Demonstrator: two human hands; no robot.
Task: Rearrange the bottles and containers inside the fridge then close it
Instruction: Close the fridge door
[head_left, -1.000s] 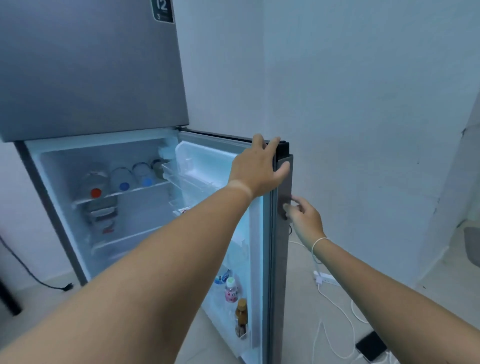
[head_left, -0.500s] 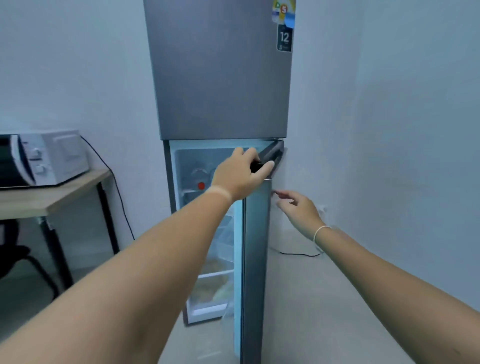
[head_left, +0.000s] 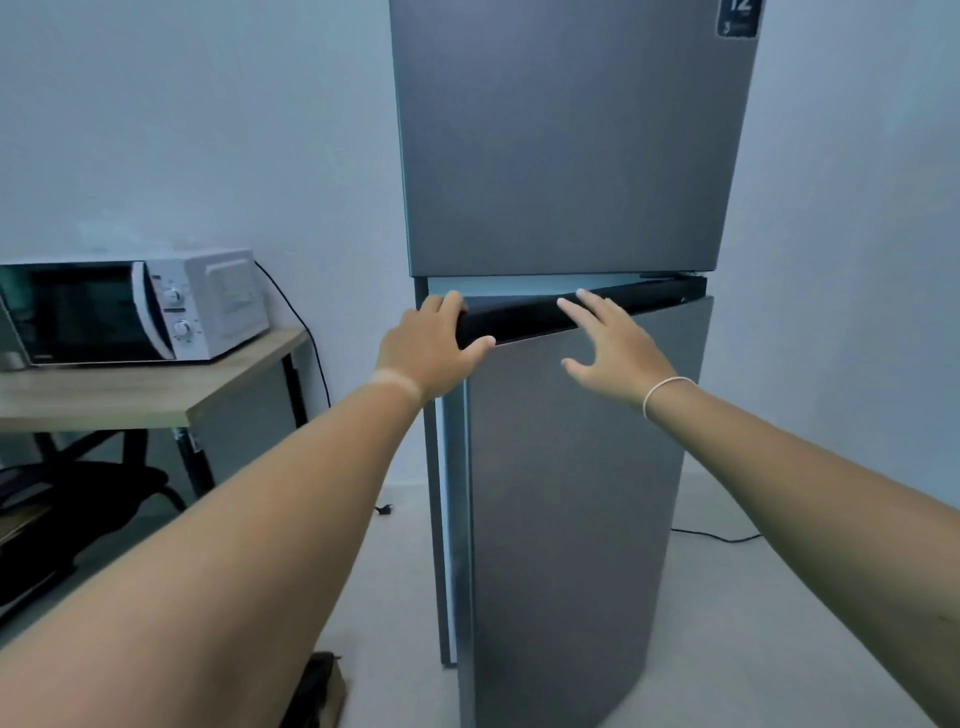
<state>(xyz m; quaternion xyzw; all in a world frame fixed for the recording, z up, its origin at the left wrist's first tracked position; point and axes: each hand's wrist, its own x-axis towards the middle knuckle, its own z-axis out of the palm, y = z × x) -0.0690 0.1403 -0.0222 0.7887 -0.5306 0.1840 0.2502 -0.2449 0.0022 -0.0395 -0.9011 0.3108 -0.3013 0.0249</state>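
A tall grey two-door fridge (head_left: 561, 156) stands against the wall. Its lower door (head_left: 571, 493) is almost closed, with only a narrow lit gap left along its left edge. My left hand (head_left: 434, 345) grips the door's top left corner, fingers over the black top strip. My right hand (head_left: 610, 343) lies flat on the door's front near the top, fingers spread. The bottles and containers inside are hidden behind the door.
A white microwave (head_left: 130, 312) sits on a wooden table (head_left: 156, 395) to the left. A black chair (head_left: 78, 499) stands under the table. A black cable (head_left: 717, 538) runs on the floor at the right. A dark object (head_left: 317, 691) lies on the floor below.
The lower door has swung from wide open to nearly closed. My left hand stayed on its top edge; my right hand moved from the door's edge onto its front.
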